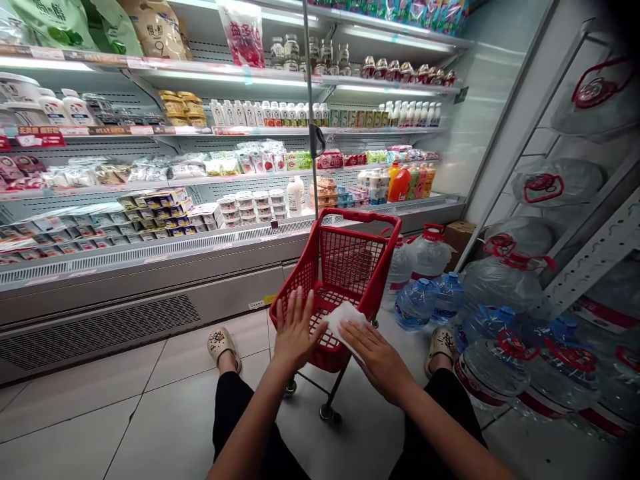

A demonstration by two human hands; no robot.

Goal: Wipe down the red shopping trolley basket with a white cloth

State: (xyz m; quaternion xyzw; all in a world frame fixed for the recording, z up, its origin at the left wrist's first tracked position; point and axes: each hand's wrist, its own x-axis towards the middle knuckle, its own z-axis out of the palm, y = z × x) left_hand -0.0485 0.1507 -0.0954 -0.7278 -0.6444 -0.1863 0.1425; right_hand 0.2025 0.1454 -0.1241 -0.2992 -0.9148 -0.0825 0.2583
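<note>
A small red wheeled shopping basket (345, 267) stands on the floor between my legs. My left hand (296, 331) rests flat on its near left rim, fingers spread, holding nothing. My right hand (376, 353) lies on the near rim with its fingers stretched out over a white cloth (341, 319), pressing it against the basket's edge. A thin metal pole (311, 113) rises from behind the basket.
An open chilled display (200, 200) with dairy, drinks and packaged food runs along the left and back. Large water bottles (420, 300) crowd the floor at the right, below a rack (590, 260) holding more. A cardboard box (457, 235) sits in the corner. My sandalled feet flank the basket.
</note>
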